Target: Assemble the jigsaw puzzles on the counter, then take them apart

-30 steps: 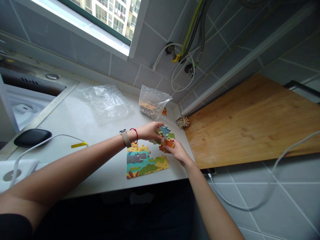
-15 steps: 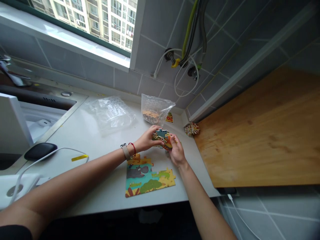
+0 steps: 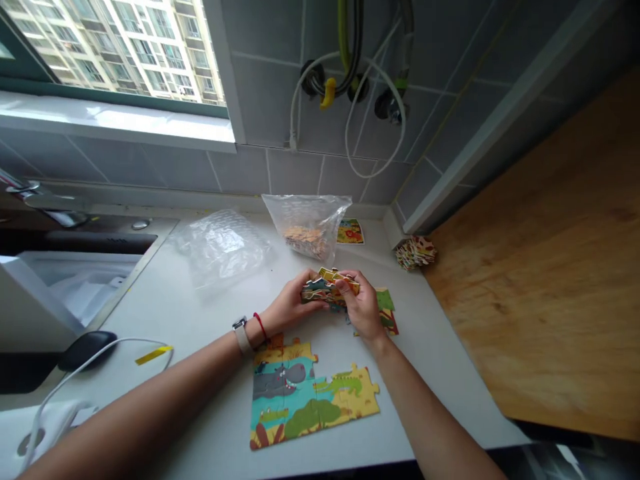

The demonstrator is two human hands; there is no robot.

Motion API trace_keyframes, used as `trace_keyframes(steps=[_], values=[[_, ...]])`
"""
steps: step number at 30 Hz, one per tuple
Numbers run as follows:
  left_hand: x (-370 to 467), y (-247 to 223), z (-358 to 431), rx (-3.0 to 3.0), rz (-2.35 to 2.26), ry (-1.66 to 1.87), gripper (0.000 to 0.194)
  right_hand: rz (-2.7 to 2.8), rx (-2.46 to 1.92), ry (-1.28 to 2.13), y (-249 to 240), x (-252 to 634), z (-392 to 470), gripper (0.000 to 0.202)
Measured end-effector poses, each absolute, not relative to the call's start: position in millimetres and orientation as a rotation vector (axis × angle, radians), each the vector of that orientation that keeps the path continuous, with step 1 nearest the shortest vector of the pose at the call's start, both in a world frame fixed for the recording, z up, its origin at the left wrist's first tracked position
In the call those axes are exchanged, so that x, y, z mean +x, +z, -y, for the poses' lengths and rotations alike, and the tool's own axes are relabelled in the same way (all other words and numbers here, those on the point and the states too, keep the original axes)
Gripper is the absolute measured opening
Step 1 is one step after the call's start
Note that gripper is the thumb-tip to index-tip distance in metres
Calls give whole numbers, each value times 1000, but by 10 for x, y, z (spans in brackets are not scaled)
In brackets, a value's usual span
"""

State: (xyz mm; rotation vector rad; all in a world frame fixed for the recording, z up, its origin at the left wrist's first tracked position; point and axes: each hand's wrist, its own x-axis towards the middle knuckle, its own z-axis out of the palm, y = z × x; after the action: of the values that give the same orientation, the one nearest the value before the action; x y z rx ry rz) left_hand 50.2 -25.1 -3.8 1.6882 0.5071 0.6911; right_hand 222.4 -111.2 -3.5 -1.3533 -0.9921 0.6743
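Note:
A stack of puzzle pieces [image 3: 327, 288] is held between my two hands above the counter. My left hand [image 3: 296, 297], with a watch and red string at the wrist, grips its left side. My right hand [image 3: 364, 307] holds the right side, thumb on top. Below them lies a partly joined puzzle [image 3: 305, 400] with a hippo and a crocodile. More puzzle pieces [image 3: 387, 312] lie flat beside and partly behind my right hand.
Behind the hands are a crumpled clear bag [image 3: 225, 243], a bag of pieces [image 3: 310, 233] and a small picture card [image 3: 350, 231]. A piece stack [image 3: 416, 253] stands by the wooden board [image 3: 540, 300]. A black mouse [image 3: 87, 350] and cable lie left.
The view has shifted, showing more of the counter's right side. In my hands, the stack's top pieces have changed position, and a yellow piece now shows on top. Pieces beside my right hand are more visible.

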Motion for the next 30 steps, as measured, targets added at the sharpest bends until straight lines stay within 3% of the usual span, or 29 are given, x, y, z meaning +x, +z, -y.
trace_keyframes(steps=[9, 14, 19, 23, 27, 30], values=[[508, -13, 260, 1811, -430, 741, 33, 902, -1355, 514, -10, 2224, 1085, 38], [525, -25, 307, 1598, -492, 722, 58, 1008, -1226, 826, -11, 2119, 1115, 45], [522, -71, 318, 1584, -520, 743, 87, 1061, -1268, 816, 10, 2100, 1134, 43], [519, -82, 305, 1742, -488, 702, 91, 1190, -1238, 851, 40, 2099, 1164, 43], [508, -73, 320, 1802, -397, 715, 82, 1377, -1161, 878, 73, 2057, 1202, 40], [495, -76, 328, 1758, -370, 720, 81, 1457, -1211, 779, 81, 2045, 1218, 57]])
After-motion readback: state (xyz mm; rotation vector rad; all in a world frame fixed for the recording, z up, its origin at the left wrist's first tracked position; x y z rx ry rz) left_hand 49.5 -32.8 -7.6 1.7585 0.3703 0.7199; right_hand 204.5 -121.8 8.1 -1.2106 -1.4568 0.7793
